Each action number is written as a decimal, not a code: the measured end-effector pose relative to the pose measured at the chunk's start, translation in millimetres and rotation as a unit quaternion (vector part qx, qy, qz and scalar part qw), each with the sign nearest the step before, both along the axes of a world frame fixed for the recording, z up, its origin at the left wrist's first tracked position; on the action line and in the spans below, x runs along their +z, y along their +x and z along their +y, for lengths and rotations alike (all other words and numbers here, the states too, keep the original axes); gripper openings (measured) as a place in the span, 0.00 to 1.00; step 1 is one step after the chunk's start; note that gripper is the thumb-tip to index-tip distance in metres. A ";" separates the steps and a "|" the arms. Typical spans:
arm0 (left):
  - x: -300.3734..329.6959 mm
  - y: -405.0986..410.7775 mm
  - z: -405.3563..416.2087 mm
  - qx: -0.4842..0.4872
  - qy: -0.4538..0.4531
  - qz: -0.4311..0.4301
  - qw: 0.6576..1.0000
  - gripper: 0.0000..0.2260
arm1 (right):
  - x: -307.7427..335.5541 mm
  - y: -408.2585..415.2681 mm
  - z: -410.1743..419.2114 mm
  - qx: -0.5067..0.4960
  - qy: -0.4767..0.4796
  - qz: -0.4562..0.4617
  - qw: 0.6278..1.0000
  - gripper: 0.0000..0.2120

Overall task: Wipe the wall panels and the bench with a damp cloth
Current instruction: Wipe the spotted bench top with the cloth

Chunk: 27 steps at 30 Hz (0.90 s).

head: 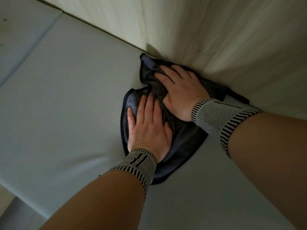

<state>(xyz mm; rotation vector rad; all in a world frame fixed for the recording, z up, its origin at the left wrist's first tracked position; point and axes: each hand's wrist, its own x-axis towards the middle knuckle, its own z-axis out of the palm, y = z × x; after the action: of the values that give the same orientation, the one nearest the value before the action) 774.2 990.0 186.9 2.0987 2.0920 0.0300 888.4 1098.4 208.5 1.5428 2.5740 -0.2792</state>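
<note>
A dark grey cloth lies bunched on the pale grey bench cushion, tight against the foot of the light wood wall panel. My left hand presses flat on the cloth's near left part, fingers straight. My right hand lies on the cloth's far part, close to the wall, with its fingers spread over the folds. Both wrists wear striped knit bands.
A seam runs across the bench cushion at the upper left. The bench's front edge drops off at the lower left, with floor below it. The wall panel runs diagonally from upper left to right.
</note>
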 end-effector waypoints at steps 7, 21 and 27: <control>-1.8 -0.5 -1.1 0.000 0.009 0.001 1.000 0.32 | -2.7 22.9 -62.2 -0.312 0.048 0.002 0.949 0.34; 0.1 -1.3 -1.7 -0.010 -0.007 0.020 1.000 0.32 | -8.9 38.5 -45.8 -0.150 0.056 0.051 0.986 0.34; 3.7 -2.9 -1.8 -0.025 -0.019 0.023 0.999 0.31 | -4.6 47.2 -86.4 -0.322 0.003 0.013 0.947 0.34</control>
<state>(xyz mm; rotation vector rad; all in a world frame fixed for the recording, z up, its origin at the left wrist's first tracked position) 771.3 988.2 190.7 2.1494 2.0483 -0.0651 935.6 1012.0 203.9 2.3515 1.9981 -0.3491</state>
